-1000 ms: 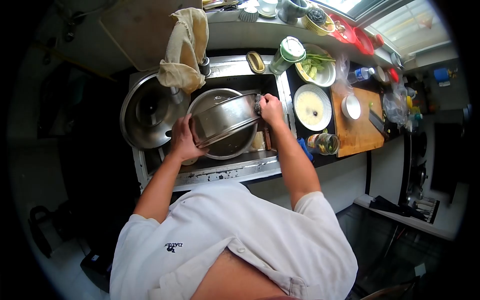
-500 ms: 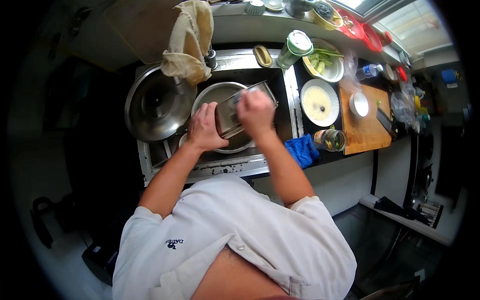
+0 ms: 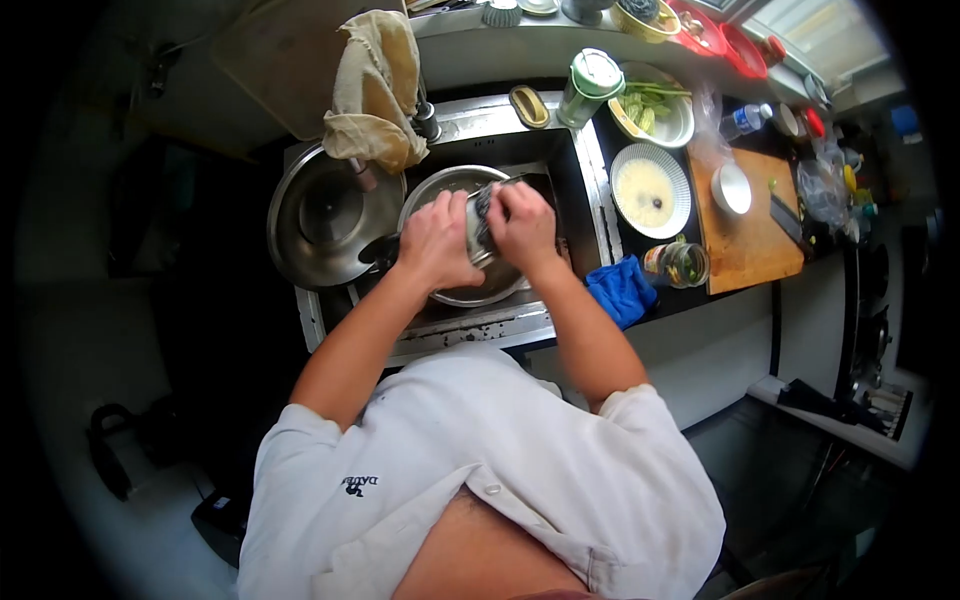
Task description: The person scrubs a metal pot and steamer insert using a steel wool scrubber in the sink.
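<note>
My left hand [image 3: 436, 243] grips one side of a shiny rectangular metal container [image 3: 476, 232], fingers over its edge and thumb below. On its other side, my right hand [image 3: 526, 222] is closed around a dark grey scouring pad [image 3: 484, 204] pressed to the metal. Both hands hide much of the container. Beneath them a round steel basin [image 3: 408, 196] sits in the sink [image 3: 476, 338]. Left of the hands rests a large steel pan [image 3: 325, 215], and a dark handle [image 3: 378, 252] juts near my left wrist.
A beige cloth [image 3: 372, 90] drapes over the faucet. To the right are a green-lidded jar [image 3: 588, 88], a bowl of green vegetables [image 3: 680, 115], a fluted bowl of pale liquid [image 3: 645, 195], a blue cloth [image 3: 622, 293], a glass jar [image 3: 677, 264] and a cutting board [image 3: 745, 255] with a knife [image 3: 790, 220].
The metal container has turned and tilted between my hands, with less of it showing. My right hand has come closer to my left. The whole view has shifted slightly.
</note>
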`<state>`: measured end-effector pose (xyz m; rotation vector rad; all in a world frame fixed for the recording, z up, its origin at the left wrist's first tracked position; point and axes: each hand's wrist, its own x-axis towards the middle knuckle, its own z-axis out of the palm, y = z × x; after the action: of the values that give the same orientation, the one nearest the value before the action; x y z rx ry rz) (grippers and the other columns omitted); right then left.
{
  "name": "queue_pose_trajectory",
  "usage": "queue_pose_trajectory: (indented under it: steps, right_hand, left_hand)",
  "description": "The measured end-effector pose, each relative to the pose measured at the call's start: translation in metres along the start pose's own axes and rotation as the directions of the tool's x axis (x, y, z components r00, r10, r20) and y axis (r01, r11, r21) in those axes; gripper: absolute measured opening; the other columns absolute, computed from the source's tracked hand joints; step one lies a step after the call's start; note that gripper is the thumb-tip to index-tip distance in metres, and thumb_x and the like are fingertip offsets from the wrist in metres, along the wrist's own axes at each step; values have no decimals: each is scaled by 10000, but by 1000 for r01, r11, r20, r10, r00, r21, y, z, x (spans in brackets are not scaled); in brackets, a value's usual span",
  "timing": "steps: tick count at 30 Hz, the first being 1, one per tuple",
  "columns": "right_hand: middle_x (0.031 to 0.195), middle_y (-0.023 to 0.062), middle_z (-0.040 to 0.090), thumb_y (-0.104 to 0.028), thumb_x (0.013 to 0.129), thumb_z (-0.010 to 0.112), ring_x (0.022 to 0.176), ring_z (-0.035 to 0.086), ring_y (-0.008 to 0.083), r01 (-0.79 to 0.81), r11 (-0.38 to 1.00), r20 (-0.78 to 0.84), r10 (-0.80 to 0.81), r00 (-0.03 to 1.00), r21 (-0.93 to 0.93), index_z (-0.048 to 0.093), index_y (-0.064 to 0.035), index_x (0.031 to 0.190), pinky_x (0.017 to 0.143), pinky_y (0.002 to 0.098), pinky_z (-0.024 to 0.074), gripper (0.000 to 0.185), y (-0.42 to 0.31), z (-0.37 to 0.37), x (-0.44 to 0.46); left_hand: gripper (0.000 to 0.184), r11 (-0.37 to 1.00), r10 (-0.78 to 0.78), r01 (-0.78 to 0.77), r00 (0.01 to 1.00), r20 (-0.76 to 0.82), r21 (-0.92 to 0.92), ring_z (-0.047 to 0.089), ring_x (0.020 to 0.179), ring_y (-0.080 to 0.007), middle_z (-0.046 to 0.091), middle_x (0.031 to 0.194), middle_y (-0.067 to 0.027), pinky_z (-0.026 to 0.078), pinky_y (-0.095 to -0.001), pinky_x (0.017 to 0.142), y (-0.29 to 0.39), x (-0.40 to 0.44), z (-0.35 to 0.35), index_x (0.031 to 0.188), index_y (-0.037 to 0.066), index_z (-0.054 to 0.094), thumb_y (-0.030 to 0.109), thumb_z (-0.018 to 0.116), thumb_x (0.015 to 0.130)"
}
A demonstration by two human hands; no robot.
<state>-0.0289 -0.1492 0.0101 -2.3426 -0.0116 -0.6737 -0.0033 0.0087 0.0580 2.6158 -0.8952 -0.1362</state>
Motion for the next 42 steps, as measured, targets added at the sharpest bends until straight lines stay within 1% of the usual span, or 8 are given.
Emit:
queue_pose_trajectory:
  steps: [7,13,20,24,29,33,37,42]
  right_hand:
    - [777,173,639,-219,861,580,744,625,411,-379,916,24,385,923,-132,635,-52,764,665,504,510,201,90,9,10]
    - [673,122,571,-154,796,587,649,605,325,39,992,-57,-46,997,-123,593,-87,726,605,450,514,97,23,14,1]
    - [889,172,673,-246,874,557,843,640,394,-419,894,116,438,891,-158,677,-74,888,743,497,517,210,127,3,-13]
    - [956,172,681,-268,872,557,907,640,386,-547,823,137,566,813,-156,682,-76,922,789,495,509,235,139,6,-25]
    - [728,119,610,-145,841,562,735,624,319,-211,976,-104,206,973,-45,635,-86,763,682,438,516,122,80,8,4]
    - [676,69,532,-96,710,614,662,585,270,251,957,93,-239,967,-144,557,-99,683,609,412,467,63,-17,24,12]
    - [659,89,551,-110,755,583,656,587,284,145,985,-22,-147,989,-95,561,-98,676,614,413,473,84,7,19,14]
    - [779,198,644,-208,860,550,734,633,400,-408,892,166,439,883,-195,647,-54,792,678,506,511,194,136,3,-12]
  left_hand:
    - [908,991,-50,16,965,256,134,624,1002,-321,592,1081,-160,531,-390,863,14,56,3,1172,4,496,397,868,443]
    - [947,998,-21,3,966,256,70,596,1051,-316,569,1124,-151,510,-400,890,15,51,11,1210,13,486,384,879,433]
    - [1203,876,10,-10,1000,3,483,399,1258,-350,480,1227,-146,200,-484,1153,33,13,-12,1416,37,385,530,887,439]
    - [1206,993,14,-3,995,-96,117,450,1175,-362,449,1219,-163,389,-466,1022,-30,-19,-18,1424,122,350,437,928,413]
    - [1006,991,133,-133,974,-183,10,550,913,-313,511,1023,-112,479,-421,786,-47,-7,-14,1192,85,489,461,931,371]
    - [939,992,128,-126,979,-159,25,574,831,-321,523,958,-106,499,-413,715,-46,-5,-12,1084,61,515,511,921,368]
    - [923,998,70,-70,988,-137,8,580,850,-324,524,967,-110,503,-421,719,-45,-7,-14,1078,60,512,501,919,376]
    - [910,1000,25,-24,993,-118,16,579,877,-322,514,1000,-112,504,-432,744,-40,-16,-17,1083,75,512,483,921,380]
